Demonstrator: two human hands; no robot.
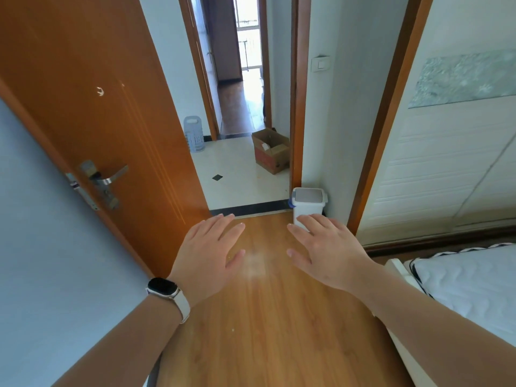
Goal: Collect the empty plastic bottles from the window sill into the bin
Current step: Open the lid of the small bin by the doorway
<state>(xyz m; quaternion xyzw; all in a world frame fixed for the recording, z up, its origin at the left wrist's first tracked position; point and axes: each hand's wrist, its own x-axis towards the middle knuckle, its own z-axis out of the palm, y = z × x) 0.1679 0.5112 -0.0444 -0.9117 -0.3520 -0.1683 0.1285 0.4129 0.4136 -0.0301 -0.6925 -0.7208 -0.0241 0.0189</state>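
The fingers of the left hand [208,251] are lying straight and close together, the thumb sticking out a little toward the middle, and they are gripping nothing. The fingers of the right hand [328,251] are spreading flat in the same way, slightly parted, also empty. Both palms are facing down, hovering side by side over the wooden floor [265,331]. A watch [164,288] with a dark square face and a pale strap is sitting on the left wrist.

Just beyond the right fingertips, the bin [308,206] is standing upright on the floor in the corner by the doorway. It is a small white plastic bin with a flat grey lid that is lying shut, and a bit of blue is showing at its left edge. Its lower front is partly hidden behind the right fingers. No bottles are showing in this view.

An orange-brown door [92,107] is standing open at the left, its metal handle [107,177] pointing right. Through the doorway, a cardboard box [270,150] is sitting open on pale tiles, and a light blue perforated basket [193,134] is leaning by the far wall. A white mattress [469,286] is occupying the lower right.
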